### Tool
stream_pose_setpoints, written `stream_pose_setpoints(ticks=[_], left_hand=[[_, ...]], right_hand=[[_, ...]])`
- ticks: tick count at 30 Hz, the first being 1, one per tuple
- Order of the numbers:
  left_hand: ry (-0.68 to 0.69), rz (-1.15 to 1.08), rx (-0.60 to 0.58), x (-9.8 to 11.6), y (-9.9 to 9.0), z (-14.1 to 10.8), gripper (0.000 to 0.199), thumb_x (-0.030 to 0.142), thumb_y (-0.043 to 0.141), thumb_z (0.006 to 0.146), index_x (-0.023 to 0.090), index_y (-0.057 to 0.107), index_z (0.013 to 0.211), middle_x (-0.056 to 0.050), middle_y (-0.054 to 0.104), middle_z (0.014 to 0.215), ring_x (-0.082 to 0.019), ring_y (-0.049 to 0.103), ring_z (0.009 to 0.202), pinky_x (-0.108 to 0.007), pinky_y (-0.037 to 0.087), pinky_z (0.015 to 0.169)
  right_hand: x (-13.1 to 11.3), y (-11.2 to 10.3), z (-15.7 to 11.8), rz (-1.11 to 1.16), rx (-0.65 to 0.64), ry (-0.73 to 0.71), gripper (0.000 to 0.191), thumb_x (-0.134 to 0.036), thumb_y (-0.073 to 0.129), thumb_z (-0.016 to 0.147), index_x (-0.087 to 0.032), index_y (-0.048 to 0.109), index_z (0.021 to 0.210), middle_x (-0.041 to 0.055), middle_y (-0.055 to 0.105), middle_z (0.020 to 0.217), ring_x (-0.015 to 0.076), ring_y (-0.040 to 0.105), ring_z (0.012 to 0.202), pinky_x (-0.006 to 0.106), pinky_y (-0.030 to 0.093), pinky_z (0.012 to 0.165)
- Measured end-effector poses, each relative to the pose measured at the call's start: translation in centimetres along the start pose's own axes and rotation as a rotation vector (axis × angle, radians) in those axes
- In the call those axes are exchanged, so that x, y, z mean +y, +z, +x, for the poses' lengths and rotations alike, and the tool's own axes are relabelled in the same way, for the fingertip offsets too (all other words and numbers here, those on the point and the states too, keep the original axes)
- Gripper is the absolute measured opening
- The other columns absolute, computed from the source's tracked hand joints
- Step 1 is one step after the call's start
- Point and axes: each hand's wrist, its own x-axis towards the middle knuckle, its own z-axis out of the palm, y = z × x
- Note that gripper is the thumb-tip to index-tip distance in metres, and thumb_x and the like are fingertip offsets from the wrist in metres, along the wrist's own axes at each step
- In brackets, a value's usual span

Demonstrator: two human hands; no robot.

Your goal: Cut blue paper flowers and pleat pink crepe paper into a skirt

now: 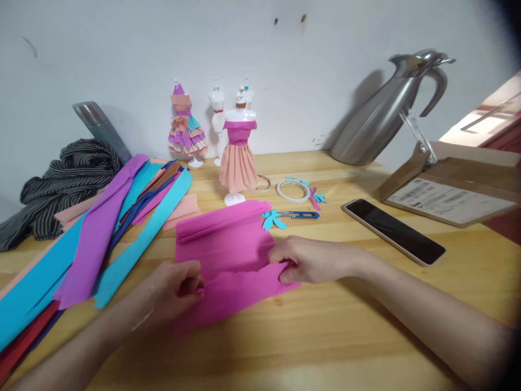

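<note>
Left hand (177,282) and right hand (295,259), both curled inward, grip opposite sides of a sheet of pink paper (232,255) on the table (325,331) between them. Just beyond the right hand lie blue snips (303,215) with a turquoise paper cutout (273,220) at their tip. Behind the paper stands a small mannequin (240,115) in a pink top (239,133) and peach skirt (237,169). Coloured paper strips (96,233) lie heaped to the left; to the right are a phone (394,231), a cardboard box (451,190) and a metal jug (380,114).
</note>
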Motion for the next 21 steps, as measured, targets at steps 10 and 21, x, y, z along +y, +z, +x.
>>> stream_pose_setpoints(ticks=[10, 21], left_hand=[[-0.099, 0.033, -0.116, 0.0, -0.8, 0.4, 0.023, 0.024, 0.057, 0.076, 0.018, 0.058, 0.098, 0.003, 0.052, 0.075, -0.014, 0.046, 0.069, -0.025, 0.035, 0.063], [-0.02, 0.181, -0.132, 1.1, -0.7, -0.1, 0.031, 0.016, 0.055, 0.077, 0.02, 0.063, 0.106, 0.0, 0.062, 0.082, -0.016, 0.052, 0.07, -0.026, 0.035, 0.063]], right_hand=[[1.1, 0.2, 0.3, -0.026, 0.031, 0.055, 0.03, -0.009, 0.062, 0.075, -0.018, 0.037, 0.061, -0.0042, 0.042, 0.069, 0.009, 0.038, 0.061, 0.023, 0.029, 0.056], [-0.4, 0.8, 0.2, -0.24, 0.07, 0.132, 0.032, -0.012, 0.068, 0.073, -0.019, 0.038, 0.066, -0.0032, 0.05, 0.072, 0.0101, 0.042, 0.063, 0.024, 0.027, 0.058]])
